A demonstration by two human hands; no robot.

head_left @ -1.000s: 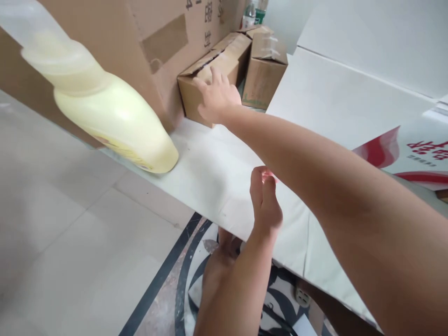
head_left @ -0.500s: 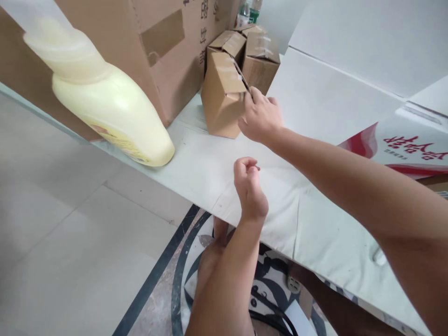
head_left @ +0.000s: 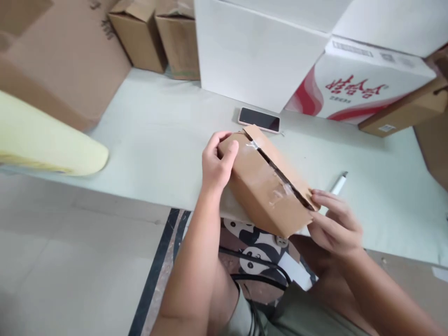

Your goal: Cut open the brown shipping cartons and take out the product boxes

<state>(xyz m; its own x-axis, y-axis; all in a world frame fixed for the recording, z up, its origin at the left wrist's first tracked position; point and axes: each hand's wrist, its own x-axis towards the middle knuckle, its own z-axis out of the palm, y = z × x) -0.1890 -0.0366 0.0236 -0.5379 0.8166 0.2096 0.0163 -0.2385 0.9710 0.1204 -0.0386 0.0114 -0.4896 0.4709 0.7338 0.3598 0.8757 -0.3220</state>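
A small brown cardboard box (head_left: 266, 186) with torn clear tape along its top seam is held tilted at the near edge of the pale table (head_left: 157, 140). My left hand (head_left: 217, 161) grips its left end, thumb on top. My right hand (head_left: 334, 226) pinches its right end with the fingertips. The top flaps stand slightly apart along a dark slit.
A dark phone (head_left: 259, 119) lies behind the box. A white pen (head_left: 339, 183) lies to the right. A pale yellow bottle (head_left: 49, 144) lies at the left. Brown cartons (head_left: 140, 32) and white cartons (head_left: 259, 51), one with red print (head_left: 353, 88), line the back.
My right hand pulled the small box from the back row to the table's near edge. My left hand closed on its other end. The view swung right.
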